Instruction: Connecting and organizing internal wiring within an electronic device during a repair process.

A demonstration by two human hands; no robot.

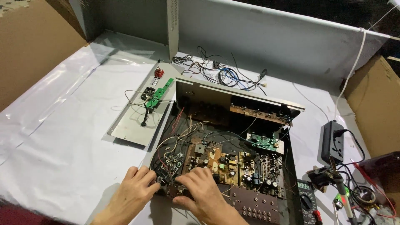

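On the white-covered surface [62, 137], a grey metal panel [133, 125] lies flat at the left with a small green board [160, 92] resting on it, set apart from the work. Beside it sits the opened amplifier chassis [225, 158], lid off, so its brown circuit boards and tangled wires lie exposed. The left hand [133, 196] pinches a small dark part at the chassis's near-left corner; the right hand [204, 193] presses fingers down beside it, its grip probably closed on nothing. A multimeter [307, 200] waits at the right.
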